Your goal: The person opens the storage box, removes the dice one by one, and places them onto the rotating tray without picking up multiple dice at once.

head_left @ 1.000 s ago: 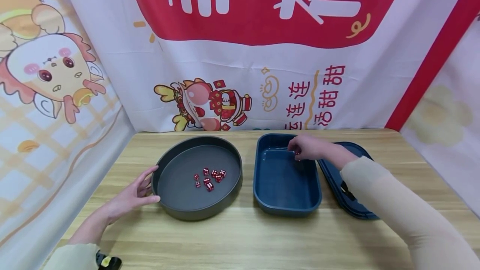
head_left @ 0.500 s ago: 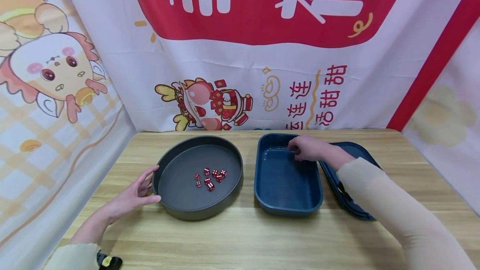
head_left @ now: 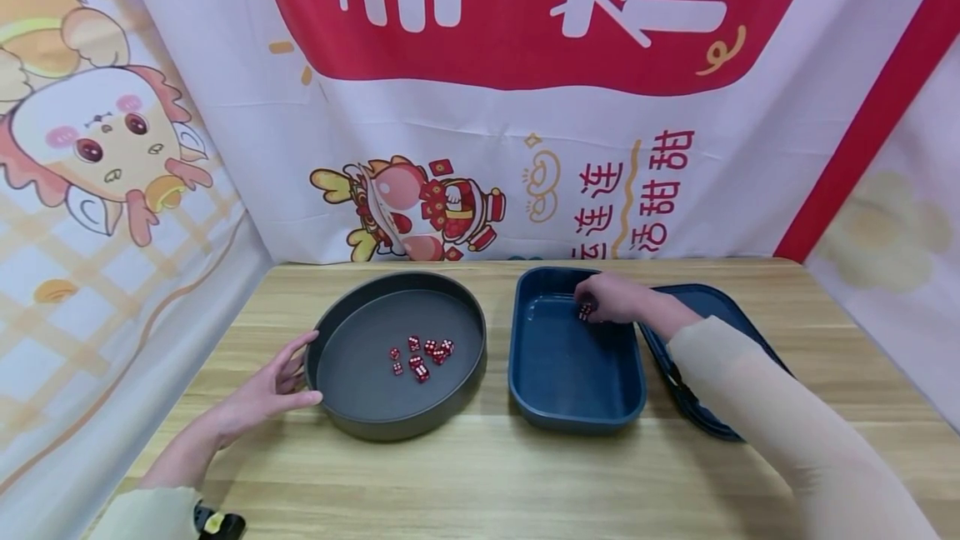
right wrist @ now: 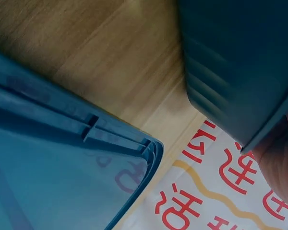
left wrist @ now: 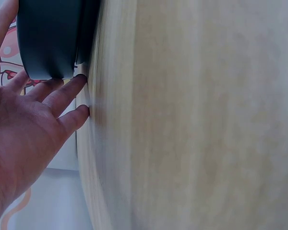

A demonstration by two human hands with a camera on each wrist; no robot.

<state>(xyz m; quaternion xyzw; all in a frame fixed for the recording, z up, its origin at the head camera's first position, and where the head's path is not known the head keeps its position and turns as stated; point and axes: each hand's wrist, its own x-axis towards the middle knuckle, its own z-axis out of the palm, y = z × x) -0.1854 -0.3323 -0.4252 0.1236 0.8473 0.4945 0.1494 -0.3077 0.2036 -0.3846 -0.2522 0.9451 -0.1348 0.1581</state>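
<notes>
A round dark grey pan (head_left: 397,419) stands on the left of the table, with several red dice (head_left: 420,359) lying on its floor. My left hand (head_left: 258,394) is at the pan's left side, fingers spread, thumb and fingertips touching its outer wall; the left wrist view shows the fingers fairly straight against the dark wall (left wrist: 50,43). Inside the back right corner of a blue rectangular box (head_left: 577,419), my right hand (head_left: 615,298) is curled and pinches red dice (head_left: 586,310) at its fingertips. How many it holds is hard to tell. The right wrist view shows only part of that hand (right wrist: 281,160) past the box rim.
A blue lid (head_left: 712,302) lies right of the box, partly under my right forearm; its raised edge (right wrist: 120,134) shows in the right wrist view. A printed cloth (head_left: 450,132) hangs behind the wooden table (head_left: 480,490).
The dice at my right fingertips now show lower and further left, with more of them visible. My right forearm has shifted slightly left. The left hand and the pan stay put.
</notes>
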